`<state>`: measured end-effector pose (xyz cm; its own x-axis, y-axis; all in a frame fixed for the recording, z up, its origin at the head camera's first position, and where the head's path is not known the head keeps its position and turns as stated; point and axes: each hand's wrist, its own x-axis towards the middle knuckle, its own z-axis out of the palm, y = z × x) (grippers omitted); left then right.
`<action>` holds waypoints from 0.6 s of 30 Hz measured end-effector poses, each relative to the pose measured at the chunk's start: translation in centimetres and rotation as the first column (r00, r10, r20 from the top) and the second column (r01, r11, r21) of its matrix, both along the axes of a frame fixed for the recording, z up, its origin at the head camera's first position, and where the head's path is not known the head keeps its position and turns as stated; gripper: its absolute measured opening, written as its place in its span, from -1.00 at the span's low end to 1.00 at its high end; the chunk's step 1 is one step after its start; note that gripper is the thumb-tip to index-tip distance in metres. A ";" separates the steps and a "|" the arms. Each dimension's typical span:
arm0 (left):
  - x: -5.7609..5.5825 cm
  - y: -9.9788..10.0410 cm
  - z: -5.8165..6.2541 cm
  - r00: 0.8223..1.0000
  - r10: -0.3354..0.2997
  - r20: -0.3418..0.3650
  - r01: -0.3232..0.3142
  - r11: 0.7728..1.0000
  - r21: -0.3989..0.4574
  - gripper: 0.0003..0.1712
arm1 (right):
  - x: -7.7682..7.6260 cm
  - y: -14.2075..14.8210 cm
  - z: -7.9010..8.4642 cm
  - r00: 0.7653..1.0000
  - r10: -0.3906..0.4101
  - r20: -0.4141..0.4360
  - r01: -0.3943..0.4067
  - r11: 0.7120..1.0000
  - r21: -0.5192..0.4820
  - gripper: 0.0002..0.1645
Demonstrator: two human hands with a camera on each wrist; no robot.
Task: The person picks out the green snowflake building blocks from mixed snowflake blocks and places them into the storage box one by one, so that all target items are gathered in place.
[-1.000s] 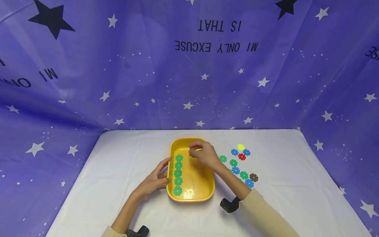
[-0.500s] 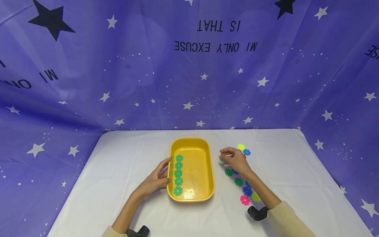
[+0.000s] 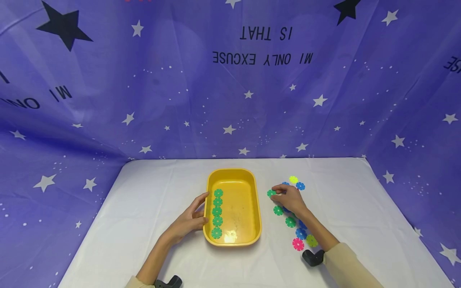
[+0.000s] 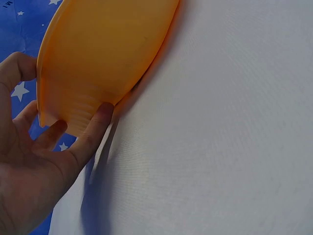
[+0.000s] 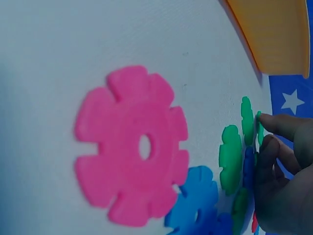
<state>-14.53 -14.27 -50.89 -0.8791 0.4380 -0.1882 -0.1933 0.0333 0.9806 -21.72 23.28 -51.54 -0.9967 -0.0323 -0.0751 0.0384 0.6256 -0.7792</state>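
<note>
Nearest, a pink disc point(image 3: 298, 244) lies right of the yellow tray's point(image 3: 239, 212) near end. The left hand point(image 3: 188, 218), fingers spread and loosely bent, holds the tray's left wall; inside, along that wall, runs a row of five green discs point(image 3: 217, 211). Right of the tray, the right hand point(image 3: 291, 199) has thumb and forefinger slightly apart at a loose green disc point(image 3: 271, 193); whether it is pinched cannot be told. Gripping its rim and lifting straight up should spare the lime disc point(image 3: 293, 179) farther off.

Starry purple drapes point(image 3: 201, 100) around a white-covered table point(image 3: 360, 236) suggest a makeshift booth.
</note>
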 end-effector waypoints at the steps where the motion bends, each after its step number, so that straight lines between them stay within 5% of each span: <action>1: 0.0 0.0 0.0 1.000 0.001 0.000 -0.001 1.000 0.000 -0.01 | -0.1 0.0 0.0 1.000 0.009 -0.006 -0.009 1.000 0.014 -0.62; 9: 0.1 0.0 0.1 1.000 0.008 0.003 -0.008 1.000 -0.004 -0.01 | -0.4 -0.5 0.5 0.999 0.021 0.024 -0.023 0.996 0.089 -0.63; 18: 0.1 0.0 0.2 1.000 -0.007 0.003 0.007 1.000 0.002 -0.01 | -0.1 -0.8 1.1 1.000 -0.002 0.025 0.002 1.000 -0.014 -0.81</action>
